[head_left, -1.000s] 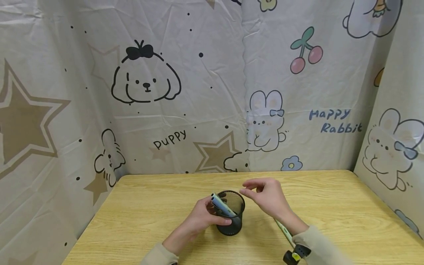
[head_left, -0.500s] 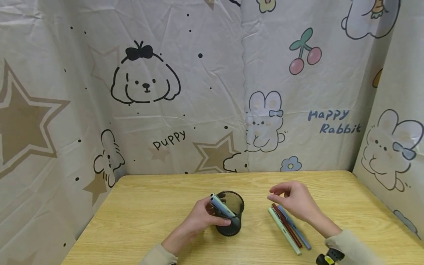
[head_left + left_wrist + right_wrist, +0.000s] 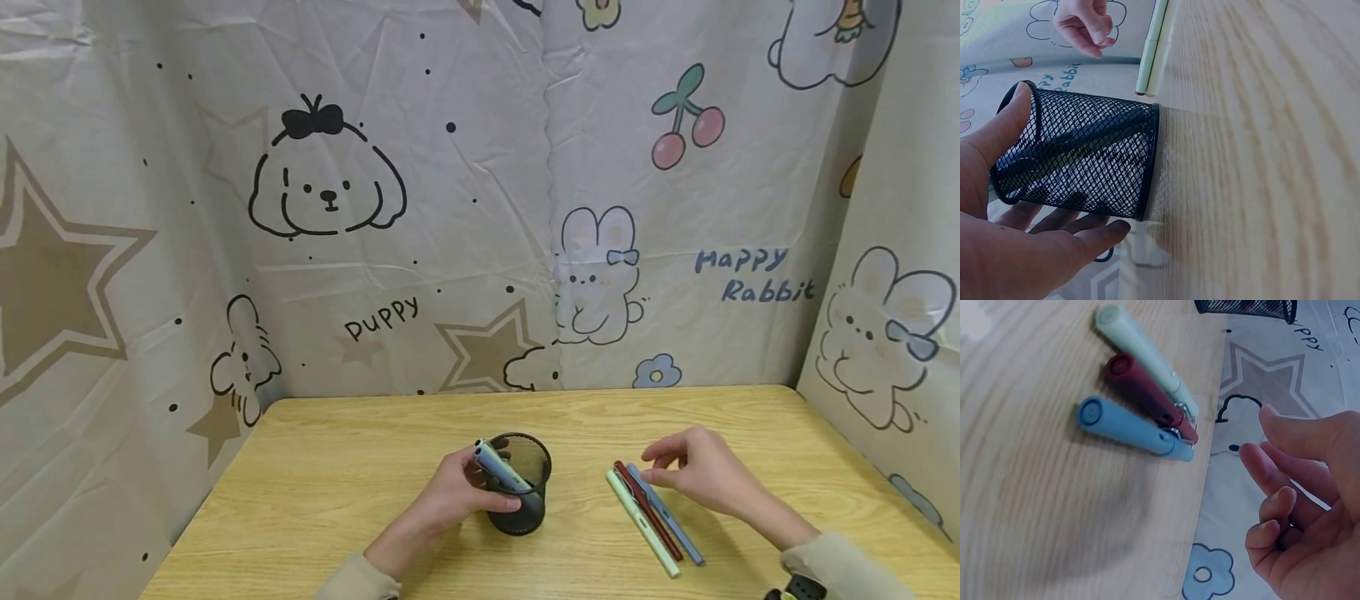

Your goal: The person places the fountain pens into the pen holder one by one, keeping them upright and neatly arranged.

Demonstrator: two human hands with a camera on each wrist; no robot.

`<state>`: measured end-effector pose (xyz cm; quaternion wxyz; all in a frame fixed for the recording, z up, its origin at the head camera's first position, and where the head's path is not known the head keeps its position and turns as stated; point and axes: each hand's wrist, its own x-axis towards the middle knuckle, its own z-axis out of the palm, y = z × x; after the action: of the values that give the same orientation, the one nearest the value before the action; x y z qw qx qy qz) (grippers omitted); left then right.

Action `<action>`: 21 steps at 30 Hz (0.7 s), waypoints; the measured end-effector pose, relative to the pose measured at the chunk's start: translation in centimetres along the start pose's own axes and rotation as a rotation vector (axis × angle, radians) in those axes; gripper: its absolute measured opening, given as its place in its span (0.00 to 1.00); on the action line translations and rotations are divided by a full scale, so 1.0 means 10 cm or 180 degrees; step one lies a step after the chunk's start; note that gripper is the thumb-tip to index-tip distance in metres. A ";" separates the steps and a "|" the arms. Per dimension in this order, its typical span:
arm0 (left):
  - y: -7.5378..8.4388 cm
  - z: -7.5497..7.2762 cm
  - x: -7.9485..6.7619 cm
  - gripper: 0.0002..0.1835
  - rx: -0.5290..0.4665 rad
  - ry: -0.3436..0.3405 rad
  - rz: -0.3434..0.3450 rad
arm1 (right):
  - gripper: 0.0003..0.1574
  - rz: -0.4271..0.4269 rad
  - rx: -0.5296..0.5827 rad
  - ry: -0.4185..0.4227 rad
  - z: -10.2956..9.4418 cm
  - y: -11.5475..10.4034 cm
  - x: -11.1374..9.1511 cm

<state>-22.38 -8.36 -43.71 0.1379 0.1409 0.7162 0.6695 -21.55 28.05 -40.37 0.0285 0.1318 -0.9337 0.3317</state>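
My left hand (image 3: 453, 492) grips a black mesh pen holder (image 3: 527, 512), thumb across its front and fingers behind. Inside it lean a blue pen (image 3: 501, 468) and a pale green one, largely overlapped by the blue. In the left wrist view the mesh holder (image 3: 1091, 153) stands upright on the table. My right hand (image 3: 705, 471) hovers just right of the far end of a blue pen (image 3: 675, 527), its fingers loosely bent and holding nothing. Beside that pen lie a dark red pen (image 3: 649, 510) and a light green pen (image 3: 639, 521); the right wrist view shows the hand (image 3: 1310, 506) apart from them.
The wooden table (image 3: 360, 467) ends at a patterned cloth backdrop (image 3: 480, 208) with cartoon prints. A side cloth hangs at the left and another at the right. Bare wood lies between the pen holder and the three pens.
My right hand has moved right and slightly down, from beside the holder's rim, past the three pens, to the blue pen's far end. My left hand keeps its grip on the holder.
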 end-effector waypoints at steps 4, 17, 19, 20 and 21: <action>0.01 0.00 0.00 0.44 0.0024 -0.0006 -0.0017 | 0.15 -0.0035 0.0004 -0.0110 -0.02 0.07 -0.04; 0.01 -0.02 -0.01 0.43 0.0029 -0.0022 0.0002 | 0.15 -0.0112 0.0034 -0.0517 -0.03 0.24 -0.07; 0.01 -0.02 -0.01 0.43 0.0032 -0.0029 0.0011 | 0.16 -0.0119 0.0038 -0.0571 -0.03 0.28 -0.06; 0.01 -0.02 -0.01 0.43 0.0034 -0.0033 0.0015 | 0.17 -0.0121 0.0038 -0.0597 -0.03 0.29 -0.06; 0.02 -0.02 -0.01 0.43 0.0036 -0.0034 0.0017 | 0.18 -0.0125 0.0030 -0.0619 -0.02 0.31 -0.06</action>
<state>-22.35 -8.62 -43.53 0.1391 0.1472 0.7187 0.6651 -21.80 30.68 -42.18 -0.0564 0.1818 -0.9277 0.3211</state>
